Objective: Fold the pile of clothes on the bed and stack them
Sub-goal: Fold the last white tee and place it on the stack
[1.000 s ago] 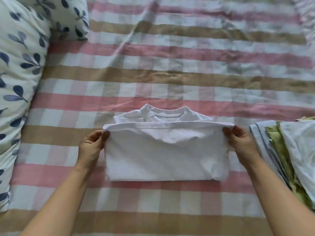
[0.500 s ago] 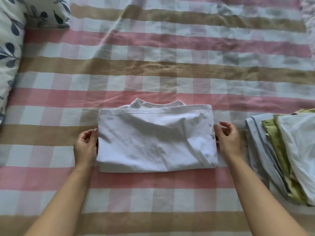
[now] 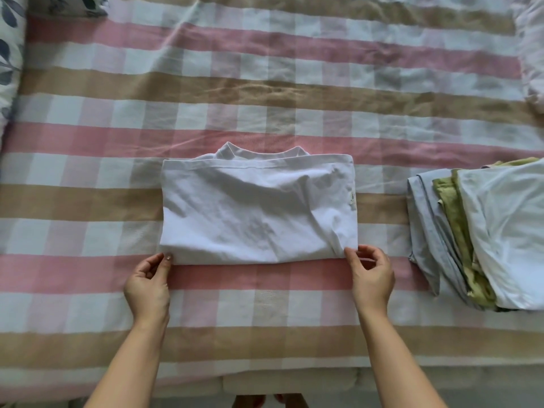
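A white shirt (image 3: 259,210) lies folded into a rectangle on the checked bedspread (image 3: 265,92), its collar showing at the far edge. My left hand (image 3: 147,279) is at the shirt's near left corner, with thumb and fingertip pinching the edge. At the near right corner, my right hand (image 3: 371,272) has its thumb on the fabric and its curled fingers pinch that corner. To the right lies a stack of folded clothes (image 3: 482,237): pale blue and green pieces with a white one on top.
A leaf-print pillow (image 3: 10,54) lies at the far left. The bed's near edge (image 3: 279,381) runs below my forearms, with the floor beyond it. Bare bedspread stretches behind the shirt.
The top flap I held by its far corners has been laid flat over the shirt. Both hands slid down its sides to the near corners.
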Demonstrator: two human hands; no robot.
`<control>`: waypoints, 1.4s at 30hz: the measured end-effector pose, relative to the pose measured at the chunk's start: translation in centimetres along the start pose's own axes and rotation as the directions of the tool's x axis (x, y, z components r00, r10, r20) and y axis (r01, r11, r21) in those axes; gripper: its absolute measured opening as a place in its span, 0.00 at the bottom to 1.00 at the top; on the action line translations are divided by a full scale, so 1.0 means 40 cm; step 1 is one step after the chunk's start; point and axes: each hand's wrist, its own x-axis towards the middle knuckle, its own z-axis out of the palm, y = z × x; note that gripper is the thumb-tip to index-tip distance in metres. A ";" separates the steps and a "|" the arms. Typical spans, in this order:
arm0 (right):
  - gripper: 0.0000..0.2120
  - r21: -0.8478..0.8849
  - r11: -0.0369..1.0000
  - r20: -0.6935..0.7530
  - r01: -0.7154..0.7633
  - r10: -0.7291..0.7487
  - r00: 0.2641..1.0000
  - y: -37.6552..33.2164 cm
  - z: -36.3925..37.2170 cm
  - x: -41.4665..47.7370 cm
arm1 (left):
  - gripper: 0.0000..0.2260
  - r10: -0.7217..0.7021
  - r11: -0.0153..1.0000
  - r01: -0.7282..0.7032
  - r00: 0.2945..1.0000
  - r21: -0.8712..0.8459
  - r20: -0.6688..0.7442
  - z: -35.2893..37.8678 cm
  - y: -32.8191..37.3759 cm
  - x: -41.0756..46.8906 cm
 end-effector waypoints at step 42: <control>0.08 0.083 0.948 0.239 -0.306 0.279 0.930 0.071 -0.119 0.035 | 0.04 0.032 0.981 -0.037 0.999 0.192 0.028 -0.082 -0.013 -0.033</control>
